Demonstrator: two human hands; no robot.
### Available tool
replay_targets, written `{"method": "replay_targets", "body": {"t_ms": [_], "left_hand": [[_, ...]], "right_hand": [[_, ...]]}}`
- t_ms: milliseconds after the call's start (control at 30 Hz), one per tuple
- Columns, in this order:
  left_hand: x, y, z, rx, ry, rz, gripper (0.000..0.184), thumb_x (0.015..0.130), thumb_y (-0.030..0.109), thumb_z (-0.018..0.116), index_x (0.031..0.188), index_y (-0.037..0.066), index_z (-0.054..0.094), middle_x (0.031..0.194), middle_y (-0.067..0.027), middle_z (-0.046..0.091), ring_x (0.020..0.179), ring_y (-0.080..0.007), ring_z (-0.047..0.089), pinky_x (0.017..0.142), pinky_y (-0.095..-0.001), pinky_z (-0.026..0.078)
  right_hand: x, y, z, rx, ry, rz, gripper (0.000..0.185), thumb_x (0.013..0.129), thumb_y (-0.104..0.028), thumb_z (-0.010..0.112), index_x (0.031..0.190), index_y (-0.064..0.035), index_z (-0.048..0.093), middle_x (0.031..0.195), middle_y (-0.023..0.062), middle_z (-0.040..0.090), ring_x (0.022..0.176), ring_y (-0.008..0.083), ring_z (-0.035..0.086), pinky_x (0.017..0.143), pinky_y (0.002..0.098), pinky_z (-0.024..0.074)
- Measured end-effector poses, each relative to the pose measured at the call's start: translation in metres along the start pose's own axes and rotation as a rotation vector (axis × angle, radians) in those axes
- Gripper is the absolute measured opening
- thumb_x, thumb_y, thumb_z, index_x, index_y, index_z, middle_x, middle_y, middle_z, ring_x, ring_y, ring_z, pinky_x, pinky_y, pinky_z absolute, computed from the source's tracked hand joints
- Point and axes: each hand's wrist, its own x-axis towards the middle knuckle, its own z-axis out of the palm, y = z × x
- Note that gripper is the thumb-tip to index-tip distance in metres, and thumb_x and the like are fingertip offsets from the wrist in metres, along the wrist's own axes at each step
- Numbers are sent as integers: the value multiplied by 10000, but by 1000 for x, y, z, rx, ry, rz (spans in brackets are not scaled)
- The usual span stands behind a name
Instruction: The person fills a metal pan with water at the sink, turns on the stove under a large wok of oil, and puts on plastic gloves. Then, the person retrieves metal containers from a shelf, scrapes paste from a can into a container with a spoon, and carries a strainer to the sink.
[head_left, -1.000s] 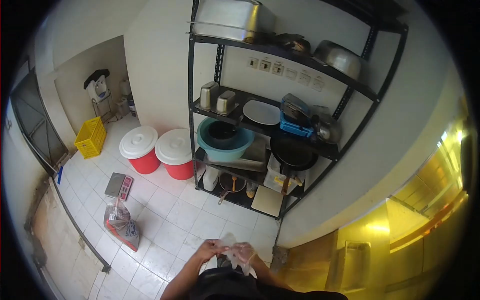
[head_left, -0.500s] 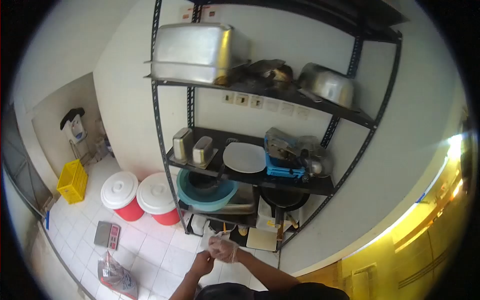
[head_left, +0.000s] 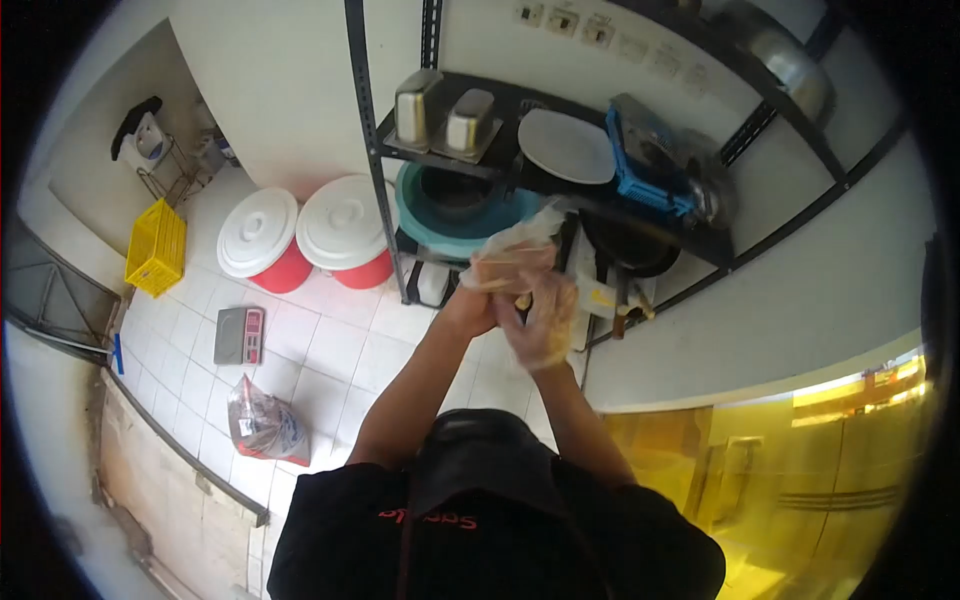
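My left hand [head_left: 510,270] reaches forward, partly inside a clear plastic glove [head_left: 535,232], whose loose end extends past the fingers. The fingers look stretched out under the film. Against it, near the base of that hand, is my right hand [head_left: 540,322], which wears a clear plastic glove too. It seems to pinch the left glove's edge; motion blur hides the exact grip. Both hands are in front of the shelf rack, close to a teal basin [head_left: 420,225] on a lower shelf.
The black shelf rack [head_left: 362,100] also bears a white plate [head_left: 567,147], metal containers [head_left: 418,110] and a blue basket [head_left: 640,185]. Two red buckets with white lids [head_left: 258,232], a yellow crate [head_left: 155,248], a scale [head_left: 238,335] and a plastic bag [head_left: 268,420] stand on the tiled floor.
The view has tilted down, bringing the black shirt into sight. My bare left hand has gone into the clear glove, and my right hand has shifted alongside it.
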Motion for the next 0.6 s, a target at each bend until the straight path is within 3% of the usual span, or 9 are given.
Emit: {"method": "replay_targets", "body": {"t_ms": [133,167,200,233,300,400,467,567,600], "left_hand": [[-9,23,1,-162,-32,23,723,837,586,440,1316,50,358,1322,-122,425,1222,-248,405,1035,-377,320],[-12,26,2,-111,126,126,700,843,585,433,1296,54,378,1301,-119,441,1205,-250,419,1025,-377,331],[-13,29,1,-56,282,228,679,848,583,427,1276,57,398,1280,-116,457,1187,-252,433,1015,-376,342],[-14,33,-8,-59,288,223,679,848,583,427,1276,57,398,1280,-116,457,1187,-252,433,1015,-376,342],[-17,41,-29,14,500,331,667,843,600,417,1229,56,433,1243,-118,479,1145,-260,459,998,-381,357],[-26,57,-42,-207,380,343,704,830,646,384,1189,43,452,1195,-122,501,1104,-265,481,982,-389,366],[-37,71,-40,-170,279,266,792,808,703,326,1241,48,430,1270,-143,460,1170,-286,438,1015,-402,328],[-43,88,-25,-210,63,237,863,784,738,303,1333,74,351,1387,-158,339,1254,-323,347,1053,-436,263],[-42,93,-25,-138,13,283,874,777,749,289,1378,114,270,1433,-164,221,1291,-347,267,1052,-505,215]], "right_hand": [[13,-6,44,95,221,-36,269,665,-56,702,911,-86,596,900,93,579,847,299,530,717,406,434],[14,-12,47,94,217,-28,269,665,-56,702,911,-86,596,900,93,579,847,299,530,717,406,434],[20,-19,46,139,52,-38,265,674,-73,697,919,-89,597,861,91,573,817,303,531,697,413,429],[21,-26,47,184,-118,-47,262,682,-90,691,927,-92,597,822,89,568,788,306,533,676,420,424],[19,-41,58,206,-180,-40,259,676,-95,693,917,-85,599,814,85,573,780,309,534,672,421,427],[21,-60,75,280,-211,-39,245,659,-86,694,887,-73,605,804,77,589,748,301,538,666,415,434],[28,-74,78,305,-242,-46,173,697,-36,662,859,-70,610,760,81,592,731,286,562,648,377,443],[29,-89,84,313,-259,-29,151,707,-27,654,843,-73,607,758,79,591,727,286,562,643,371,444],[31,-94,84,310,-255,-26,151,707,-27,654,843,-73,607,758,79,591,727,286,562,643,371,444]]}}
